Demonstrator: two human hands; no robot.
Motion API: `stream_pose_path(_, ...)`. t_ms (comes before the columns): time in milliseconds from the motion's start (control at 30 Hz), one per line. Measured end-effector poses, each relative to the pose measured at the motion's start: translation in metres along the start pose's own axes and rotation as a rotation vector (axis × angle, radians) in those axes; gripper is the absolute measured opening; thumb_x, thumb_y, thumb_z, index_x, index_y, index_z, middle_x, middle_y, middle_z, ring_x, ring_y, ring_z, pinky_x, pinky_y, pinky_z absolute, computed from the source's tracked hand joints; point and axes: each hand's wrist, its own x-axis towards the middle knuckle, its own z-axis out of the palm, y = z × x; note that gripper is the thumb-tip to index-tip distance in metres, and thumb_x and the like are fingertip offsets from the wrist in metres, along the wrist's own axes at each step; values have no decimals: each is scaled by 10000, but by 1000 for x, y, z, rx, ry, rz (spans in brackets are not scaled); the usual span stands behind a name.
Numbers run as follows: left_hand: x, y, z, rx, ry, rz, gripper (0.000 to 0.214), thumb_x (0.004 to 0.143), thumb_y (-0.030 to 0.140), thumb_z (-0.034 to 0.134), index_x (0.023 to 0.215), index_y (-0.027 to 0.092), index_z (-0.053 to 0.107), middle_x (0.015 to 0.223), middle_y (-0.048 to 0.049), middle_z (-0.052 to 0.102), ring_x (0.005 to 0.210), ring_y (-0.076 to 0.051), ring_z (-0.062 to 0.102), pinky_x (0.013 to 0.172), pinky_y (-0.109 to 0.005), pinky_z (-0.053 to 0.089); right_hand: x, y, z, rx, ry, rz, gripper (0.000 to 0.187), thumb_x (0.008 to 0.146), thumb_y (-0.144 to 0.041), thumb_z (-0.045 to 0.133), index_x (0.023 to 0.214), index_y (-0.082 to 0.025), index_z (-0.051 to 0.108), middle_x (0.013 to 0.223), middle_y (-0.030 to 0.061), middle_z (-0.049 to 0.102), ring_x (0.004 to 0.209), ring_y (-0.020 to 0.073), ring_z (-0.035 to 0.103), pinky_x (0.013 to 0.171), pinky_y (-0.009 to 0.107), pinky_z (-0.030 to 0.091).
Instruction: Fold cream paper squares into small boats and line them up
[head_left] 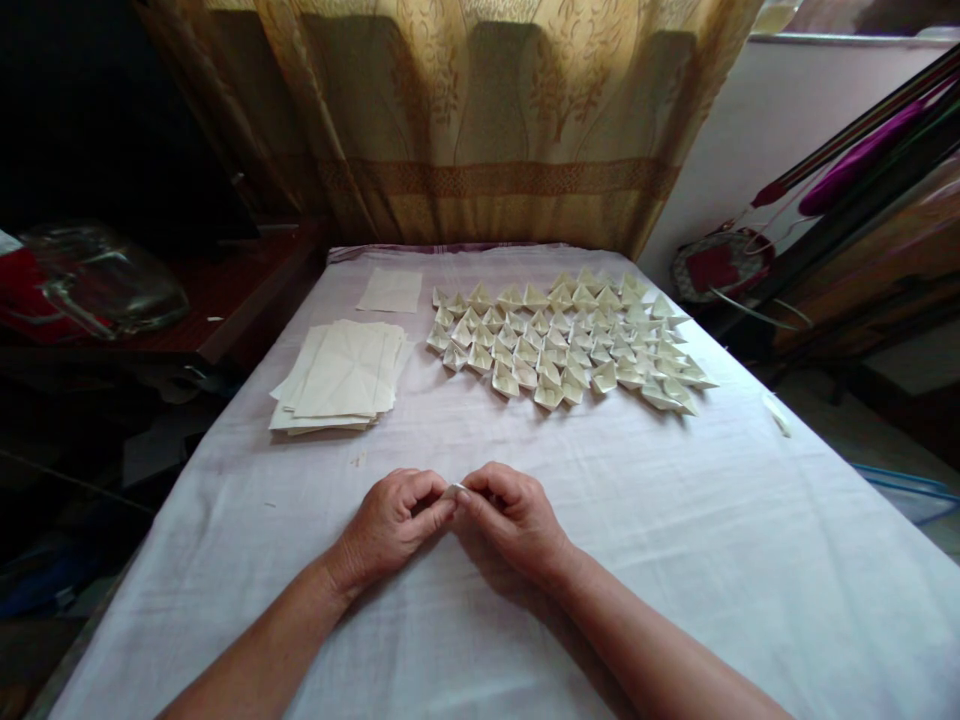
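My left hand (401,515) and my right hand (514,515) meet low over the middle of the cloth, thumbs and fingers pinched together. Between their fingertips is a small piece of folded paper (455,490); only its pale top edge shows, the rest hidden by my fingers. Beyond my left hand lies a stack of creased paper sheets (341,370), its edges uneven. One single sheet (391,291) is flat behind that stack. Further off to the right, several folded paper boats (555,345) stand close together in rows.
A white cloth (675,560) covers the table. At the left, a glass jar (112,280) lies on a dark red cabinet (247,290). A yellow curtain (480,120) hangs behind the table. A small paper scrap (777,415) rests near the right edge.
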Motion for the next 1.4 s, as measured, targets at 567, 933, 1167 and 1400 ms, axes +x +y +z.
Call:
stream_pose_path(567, -6, 1, -3, 76, 85, 45, 122, 928, 201, 529, 824, 214, 590, 708, 30, 619, 642, -112, 603, 619, -189, 466, -2, -3, 4, 35, -12, 18, 129, 891, -192, 588, 774, -189, 642, 676, -7, 616, 610, 99, 549, 608, 207, 397)
stream_pose_path(933, -14, 1, -2, 117, 148, 67, 55, 922, 207, 581, 940, 242, 619, 793, 28, 684, 724, -119, 652, 693, -185, 504, -4, -1, 8, -34, -103, -2, 154, 945, -205, 526, 829, -201, 627, 717, -1, 633, 647, 116, 563, 641, 224, 395)
stream_pose_path(1167, -12, -2, 5, 54, 167, -24, 130, 894, 272, 562, 831, 207, 654, 735, 10, 669, 672, -134, 627, 648, -219, 481, -1, 1, 7, -137, -107, -9, 129, 885, -210, 567, 818, -201, 677, 750, 18, 657, 669, 134, 583, 647, 231, 412)
stream_pose_path(1400, -5, -6, 4, -36, 150, -76, 239, 878, 362, 510, 834, 182, 661, 756, -10, 672, 718, -156, 628, 683, -233, 481, 9, -2, 9, -192, -74, 68, 126, 838, -174, 596, 756, -200, 688, 716, 3, 659, 668, 128, 571, 639, 219, 411)
